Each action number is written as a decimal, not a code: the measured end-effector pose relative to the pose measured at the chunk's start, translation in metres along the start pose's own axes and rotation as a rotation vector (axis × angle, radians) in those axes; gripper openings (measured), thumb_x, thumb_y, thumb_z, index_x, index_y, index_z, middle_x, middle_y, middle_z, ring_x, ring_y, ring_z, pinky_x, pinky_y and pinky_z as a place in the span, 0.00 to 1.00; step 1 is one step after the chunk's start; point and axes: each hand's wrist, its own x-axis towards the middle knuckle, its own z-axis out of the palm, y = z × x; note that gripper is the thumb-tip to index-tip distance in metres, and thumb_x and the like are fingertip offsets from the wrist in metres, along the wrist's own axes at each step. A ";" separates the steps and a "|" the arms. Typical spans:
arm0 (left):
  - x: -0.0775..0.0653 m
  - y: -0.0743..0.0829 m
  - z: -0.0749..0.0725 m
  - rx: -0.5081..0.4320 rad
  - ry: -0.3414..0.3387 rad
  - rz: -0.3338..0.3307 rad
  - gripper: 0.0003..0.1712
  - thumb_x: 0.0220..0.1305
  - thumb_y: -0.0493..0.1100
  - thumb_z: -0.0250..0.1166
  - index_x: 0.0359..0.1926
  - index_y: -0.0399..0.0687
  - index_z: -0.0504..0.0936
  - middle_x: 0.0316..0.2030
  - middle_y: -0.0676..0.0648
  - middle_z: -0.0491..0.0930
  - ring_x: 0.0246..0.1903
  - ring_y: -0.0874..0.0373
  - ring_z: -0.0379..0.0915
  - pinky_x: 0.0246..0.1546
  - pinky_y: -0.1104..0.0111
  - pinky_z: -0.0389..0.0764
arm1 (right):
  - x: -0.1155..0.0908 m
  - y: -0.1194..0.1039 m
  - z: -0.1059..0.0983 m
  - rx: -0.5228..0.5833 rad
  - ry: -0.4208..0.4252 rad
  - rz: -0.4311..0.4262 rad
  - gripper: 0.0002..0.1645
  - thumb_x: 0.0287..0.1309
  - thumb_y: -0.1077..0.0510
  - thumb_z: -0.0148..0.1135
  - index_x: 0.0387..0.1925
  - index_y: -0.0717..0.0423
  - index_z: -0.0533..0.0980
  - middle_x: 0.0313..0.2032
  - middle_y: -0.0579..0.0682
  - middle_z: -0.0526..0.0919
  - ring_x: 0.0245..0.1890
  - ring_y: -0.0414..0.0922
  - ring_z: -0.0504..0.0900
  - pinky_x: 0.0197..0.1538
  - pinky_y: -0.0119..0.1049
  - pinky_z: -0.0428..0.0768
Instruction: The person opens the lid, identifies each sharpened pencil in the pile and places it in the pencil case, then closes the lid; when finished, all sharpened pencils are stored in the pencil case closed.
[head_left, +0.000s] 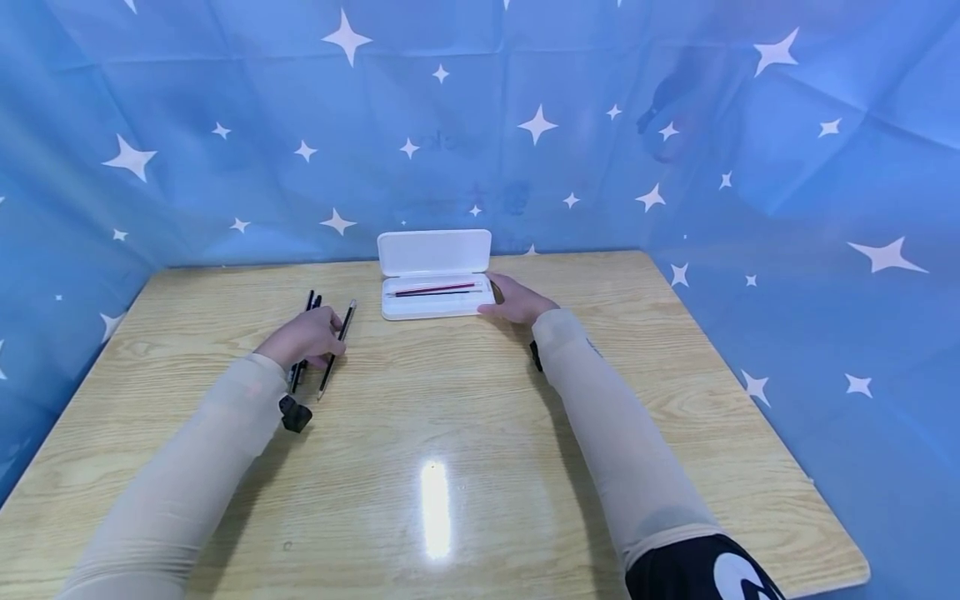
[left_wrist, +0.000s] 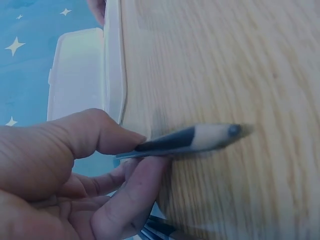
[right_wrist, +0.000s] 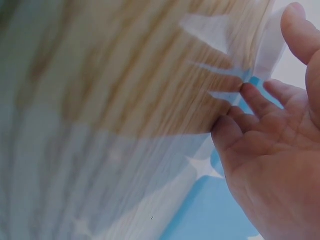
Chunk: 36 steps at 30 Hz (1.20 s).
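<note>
Between thumb and fingers my left hand [head_left: 303, 335] pinches a black pencil [head_left: 348, 319], slanted over the left of the table. The left wrist view shows its sharpened wooden end [left_wrist: 210, 137], slightly blurred, pointing away from the fingers. Beneath that hand several more dark pencils [head_left: 296, 377] lie close together, partly covered by it. An open white pencil case [head_left: 420, 314] stands at the back with its lid [head_left: 435, 252] raised. Inside lie a red pencil [head_left: 450, 287] and a dark one. At the case's right end is my right hand [head_left: 517, 300], its fingers loosely extended [right_wrist: 252, 102] and thumb apart.
The wooden table [head_left: 375, 467] carries a bright light reflection near its front. A blue cloth [head_left: 570, 158] with white stars hangs along the back and sides. Black wrist devices [head_left: 295, 414] sit under both forearms.
</note>
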 end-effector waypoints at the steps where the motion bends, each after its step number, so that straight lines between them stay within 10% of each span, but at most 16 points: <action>1: 0.000 -0.001 0.000 -0.007 -0.002 0.002 0.29 0.70 0.36 0.60 0.66 0.30 0.61 0.63 0.26 0.63 0.45 0.41 0.81 0.40 0.59 0.86 | 0.000 0.000 0.000 -0.003 0.001 0.003 0.41 0.74 0.56 0.57 0.80 0.53 0.50 0.76 0.56 0.56 0.77 0.54 0.51 0.76 0.55 0.53; 20: -0.005 0.008 -0.007 -0.194 0.021 0.146 0.31 0.71 0.33 0.59 0.69 0.31 0.58 0.47 0.36 0.67 0.34 0.49 0.74 0.35 0.58 0.84 | 0.006 0.008 0.001 0.009 0.000 -0.020 0.41 0.74 0.56 0.57 0.80 0.52 0.50 0.77 0.56 0.56 0.78 0.54 0.50 0.77 0.56 0.50; 36: -0.005 0.011 -0.013 -0.268 0.194 0.239 0.33 0.71 0.33 0.58 0.73 0.37 0.57 0.53 0.35 0.65 0.43 0.43 0.75 0.44 0.52 0.86 | 0.010 0.013 0.002 -0.024 0.017 0.002 0.41 0.74 0.53 0.58 0.80 0.48 0.52 0.75 0.50 0.59 0.77 0.50 0.52 0.76 0.52 0.54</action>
